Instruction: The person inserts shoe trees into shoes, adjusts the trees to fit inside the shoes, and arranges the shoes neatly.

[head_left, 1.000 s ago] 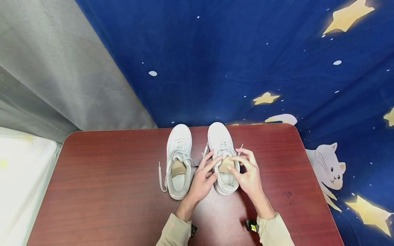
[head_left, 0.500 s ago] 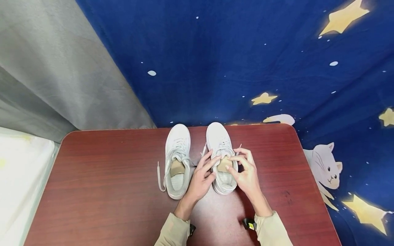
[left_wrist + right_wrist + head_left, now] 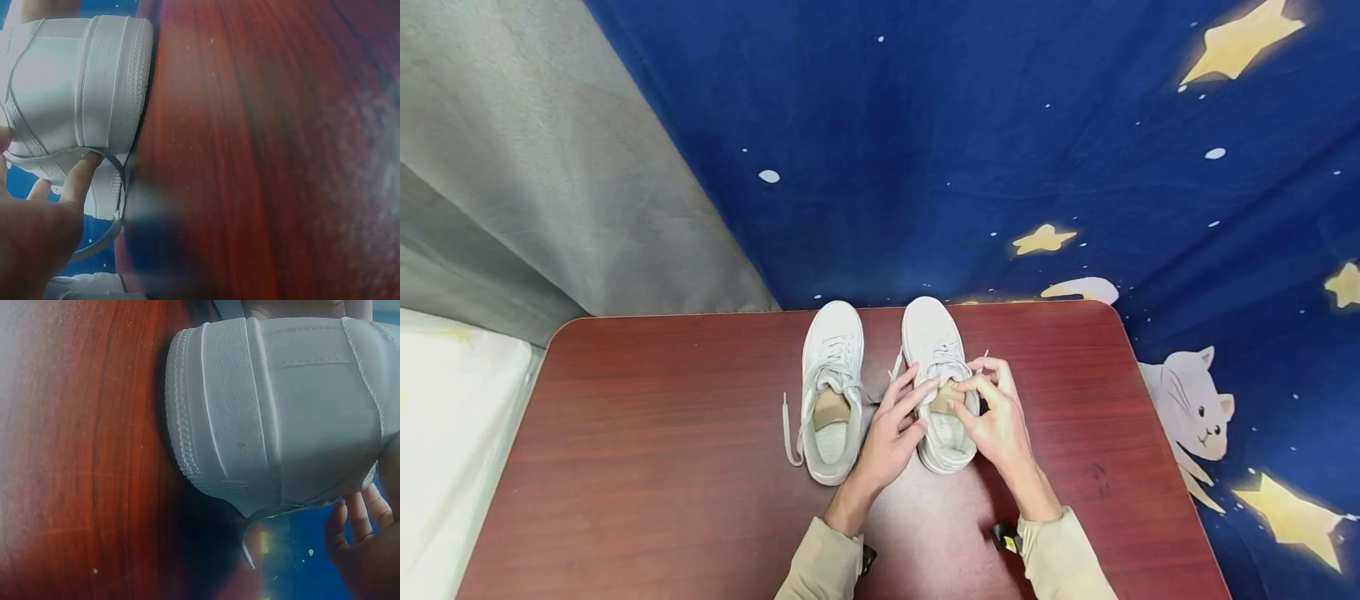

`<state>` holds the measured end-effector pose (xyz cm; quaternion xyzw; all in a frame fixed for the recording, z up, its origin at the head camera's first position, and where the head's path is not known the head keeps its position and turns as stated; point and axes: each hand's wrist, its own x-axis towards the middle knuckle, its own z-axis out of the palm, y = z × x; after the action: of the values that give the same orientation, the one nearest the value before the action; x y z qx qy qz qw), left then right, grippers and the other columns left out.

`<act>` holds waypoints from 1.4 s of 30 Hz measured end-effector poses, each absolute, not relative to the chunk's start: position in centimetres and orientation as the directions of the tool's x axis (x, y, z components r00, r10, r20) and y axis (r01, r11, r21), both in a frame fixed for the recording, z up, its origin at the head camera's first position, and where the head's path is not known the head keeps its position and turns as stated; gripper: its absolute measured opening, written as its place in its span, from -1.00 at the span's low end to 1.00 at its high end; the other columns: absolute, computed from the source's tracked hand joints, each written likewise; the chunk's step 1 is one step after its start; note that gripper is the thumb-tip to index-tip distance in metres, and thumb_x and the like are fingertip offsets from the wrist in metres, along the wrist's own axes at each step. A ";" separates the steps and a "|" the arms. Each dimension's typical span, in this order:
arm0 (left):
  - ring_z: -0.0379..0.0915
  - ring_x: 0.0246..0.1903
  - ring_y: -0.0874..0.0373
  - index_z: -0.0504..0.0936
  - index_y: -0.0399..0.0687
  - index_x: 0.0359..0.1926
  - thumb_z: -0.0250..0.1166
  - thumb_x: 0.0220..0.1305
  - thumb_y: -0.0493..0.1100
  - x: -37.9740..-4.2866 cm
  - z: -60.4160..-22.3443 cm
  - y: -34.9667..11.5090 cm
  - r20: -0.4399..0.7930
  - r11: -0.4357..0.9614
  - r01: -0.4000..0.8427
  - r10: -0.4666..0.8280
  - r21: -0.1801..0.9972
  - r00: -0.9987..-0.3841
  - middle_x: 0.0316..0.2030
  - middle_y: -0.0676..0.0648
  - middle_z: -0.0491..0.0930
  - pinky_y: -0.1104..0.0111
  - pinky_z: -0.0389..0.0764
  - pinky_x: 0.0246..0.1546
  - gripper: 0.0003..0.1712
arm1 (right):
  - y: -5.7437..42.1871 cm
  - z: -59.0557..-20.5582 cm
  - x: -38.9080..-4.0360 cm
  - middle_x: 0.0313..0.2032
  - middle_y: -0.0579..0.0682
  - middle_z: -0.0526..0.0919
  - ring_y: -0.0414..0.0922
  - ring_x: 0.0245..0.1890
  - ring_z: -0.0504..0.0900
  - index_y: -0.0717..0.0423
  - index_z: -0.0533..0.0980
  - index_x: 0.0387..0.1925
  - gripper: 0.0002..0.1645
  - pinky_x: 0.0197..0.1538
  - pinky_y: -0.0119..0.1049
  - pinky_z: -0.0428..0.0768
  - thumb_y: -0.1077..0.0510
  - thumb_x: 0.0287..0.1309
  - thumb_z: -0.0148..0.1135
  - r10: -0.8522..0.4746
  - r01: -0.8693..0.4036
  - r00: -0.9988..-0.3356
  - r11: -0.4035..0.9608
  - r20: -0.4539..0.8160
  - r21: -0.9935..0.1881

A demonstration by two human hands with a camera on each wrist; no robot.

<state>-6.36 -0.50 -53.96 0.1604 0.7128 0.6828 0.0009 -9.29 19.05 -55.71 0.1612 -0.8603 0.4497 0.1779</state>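
Two white lace-up sneakers stand side by side, toes toward the far table edge. Both hands are at the right sneaker (image 3: 929, 325). The left hand (image 3: 886, 446) lies along its left side, fingers mostly extended, index fingertip at the edge of the opening. In the left wrist view, one finger touches the sneaker's side beside a hanging shoelace (image 3: 122, 187). The right hand (image 3: 1002, 425) pinches the shoe tongue (image 3: 942, 403) at its tan lining, thumb inside and index finger near the upper edge. The right wrist view shows the sneaker's heel side (image 3: 312, 419); the pinch itself is hidden there.
The left sneaker (image 3: 833, 333) sits close beside the left forearm, its loose lace (image 3: 788, 429) trailing on the reddish wooden table (image 3: 662, 433). A blue star-patterned curtain (image 3: 887, 167) hangs right behind the table; a grey curtain (image 3: 572, 167) is at the left.
The right thumb has slid slightly up toward the index finger, and the tan lining looks a little more bent. The left hand stays in place; the head view has shifted slightly.
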 end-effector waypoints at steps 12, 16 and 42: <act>0.18 0.35 -0.29 0.50 -0.28 0.29 0.08 0.20 -0.57 -6.4 -53.9 -0.6 0.203 0.012 0.212 0.243 0.977 -0.949 0.44 -0.38 0.10 0.01 0.58 -0.03 -0.39 | 19.1 -55.6 -9.3 0.02 0.12 0.52 0.02 -0.19 0.51 0.03 0.69 -0.34 -0.65 -0.04 -0.28 0.43 0.36 -0.26 0.58 -0.115 -0.435 -0.882 0.571 0.457 -0.696; 0.17 0.36 -0.28 0.50 -0.27 0.30 0.08 0.21 -0.57 -6.4 -53.9 -0.6 0.198 0.005 0.205 0.248 0.979 -0.948 0.45 -0.37 0.10 0.00 0.57 -0.01 -0.39 | 19.0 -55.5 -9.3 0.01 0.09 0.53 0.02 -0.21 0.51 0.02 0.68 -0.37 -0.66 -0.07 -0.23 0.44 0.35 -0.27 0.58 -0.111 -0.428 -0.885 0.580 0.453 -0.693; 0.23 0.38 0.00 0.44 0.10 0.39 0.15 0.26 -0.37 -6.3 -57.4 0.0 0.246 0.162 0.276 0.185 0.947 -0.951 0.48 -0.10 0.17 0.19 0.39 0.25 -0.32 | 19.0 -56.0 -9.3 -0.01 0.18 0.59 0.04 -0.22 0.58 0.05 0.74 -0.30 -0.77 -0.01 -0.35 0.46 0.32 -0.08 0.49 -0.109 -0.533 -0.815 0.525 0.569 -0.663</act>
<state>-6.31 -0.03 -57.40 0.1517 0.7614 0.6293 -0.0361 -9.26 19.01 -56.02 0.1912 -0.8405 0.4484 0.2366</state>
